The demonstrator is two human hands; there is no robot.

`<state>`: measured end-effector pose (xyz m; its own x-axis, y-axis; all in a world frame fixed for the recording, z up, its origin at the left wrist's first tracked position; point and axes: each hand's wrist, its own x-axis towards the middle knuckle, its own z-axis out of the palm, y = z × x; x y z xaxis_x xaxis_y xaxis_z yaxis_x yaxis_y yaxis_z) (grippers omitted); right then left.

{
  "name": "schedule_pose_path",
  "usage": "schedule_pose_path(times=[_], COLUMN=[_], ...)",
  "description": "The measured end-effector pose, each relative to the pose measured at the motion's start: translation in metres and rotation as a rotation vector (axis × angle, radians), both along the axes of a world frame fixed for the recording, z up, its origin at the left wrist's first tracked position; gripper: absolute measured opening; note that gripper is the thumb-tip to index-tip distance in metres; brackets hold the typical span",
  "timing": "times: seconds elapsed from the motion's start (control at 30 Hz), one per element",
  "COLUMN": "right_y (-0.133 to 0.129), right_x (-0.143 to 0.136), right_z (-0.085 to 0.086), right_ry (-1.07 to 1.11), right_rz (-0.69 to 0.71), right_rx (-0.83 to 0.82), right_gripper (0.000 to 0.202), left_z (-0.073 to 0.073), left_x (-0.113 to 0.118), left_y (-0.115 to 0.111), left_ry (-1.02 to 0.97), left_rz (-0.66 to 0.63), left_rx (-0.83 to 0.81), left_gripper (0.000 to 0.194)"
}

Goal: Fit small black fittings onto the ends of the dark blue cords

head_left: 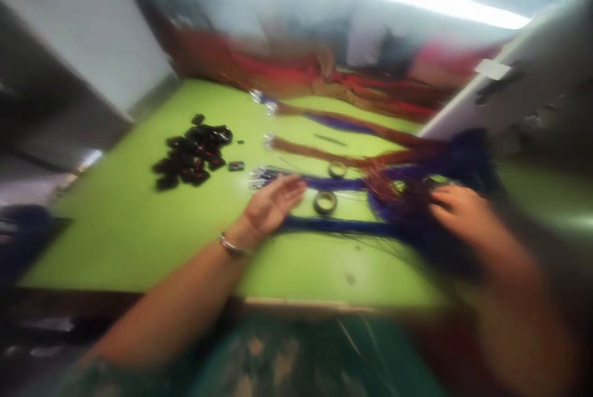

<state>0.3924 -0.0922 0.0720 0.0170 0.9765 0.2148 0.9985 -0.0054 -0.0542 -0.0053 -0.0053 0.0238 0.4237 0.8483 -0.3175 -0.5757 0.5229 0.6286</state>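
My left hand [274, 204], a bangle at its wrist, lies with fingers stretched out over the left part of the blue wire bundles. Bright metallic ends [259, 178] of one bundle [333, 183] show just beyond its fingers. At the right, my right hand [451, 202] is at the tangled dark blue and brown wires [407, 199]; blur hides what its fingertips hold, if anything. A dark tape roll [325, 202] sits between two blue bundles, right of my left hand. Another roll [337, 169] is just behind it.
Small black parts [194, 153] are heaped on the green table [115, 224] at the left, one part [236, 166] apart from them. Brown wire bundles [319, 151] run across the back. White panels [92, 33] flank the table. Blurred red and brown material [287, 73] lies behind.
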Motion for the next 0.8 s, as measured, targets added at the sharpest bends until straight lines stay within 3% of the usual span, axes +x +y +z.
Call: schedule_pose_path(times=[0.1, 0.2, 0.3, 0.4, 0.47, 0.6, 0.7, 0.8], right_y=[-0.004, -0.007, -0.003, 0.012, 0.026, 0.049, 0.057, 0.059], right_x=[-0.012, -0.040, -0.096, -0.168, -0.214, -0.277, -0.293, -0.295], right_z=[0.029, 0.061, 0.075, 0.061, 0.040, -0.002, -0.022, -0.029], right_ry=[-0.002, -0.037, 0.059, 0.244, 0.228, 0.108, 0.061, 0.058], right_rz=[-0.009, -0.025, 0.162, 0.523, 0.660, 0.681, 0.657, 0.665], right_rx=[-0.022, 0.141, 0.235, 0.032, -0.151, -0.303, -0.327, -0.340], right_gripper=[0.021, 0.025, 0.021, 0.015, 0.014, 0.017, 0.016, 0.018], left_z=[0.016, 0.045, 0.070, 0.080, 0.078, 0.059, 0.044, 0.032], left_x=[-0.008, -0.017, -0.028, -0.043, -0.057, -0.103, -0.150, -0.192], left_y=[-0.003, -0.011, -0.018, -0.019, -0.016, -0.009, -0.007, -0.008], left_ry=[-0.034, -0.005, 0.072, 0.152, 0.209, 0.310, 0.411, 0.672], left_rz=[-0.040, 0.053, 0.182, 0.274, 0.332, 0.524, 0.684, 0.781], left_rx=[0.075, 0.153, 0.240, 0.335, 0.371, 0.338, 0.284, 0.257], left_gripper=[0.028, 0.027, 0.021, 0.017, 0.016, 0.013, 0.011, 0.021])
